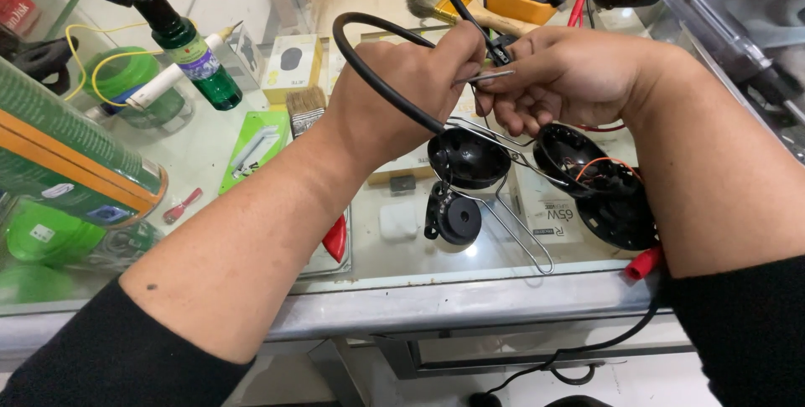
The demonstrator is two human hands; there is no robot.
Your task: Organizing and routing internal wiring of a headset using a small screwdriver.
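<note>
One head-worn view looks steeply down — close over the glass counter [436,277] — forearms entering from below.

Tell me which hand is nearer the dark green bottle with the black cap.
Left. The left hand is just right of the dark green bottle, apart from it; the right hand is farther right, beyond the left.

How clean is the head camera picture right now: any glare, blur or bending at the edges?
Head view: even, bright light, soft shadows under the forearms. The left hand, right hand and black headphone cup are sharp. Pale glare on the glass counter near the loose speaker. Wide-lens bending at the edges: the green bottle leans. The top right corner is soft.
</note>
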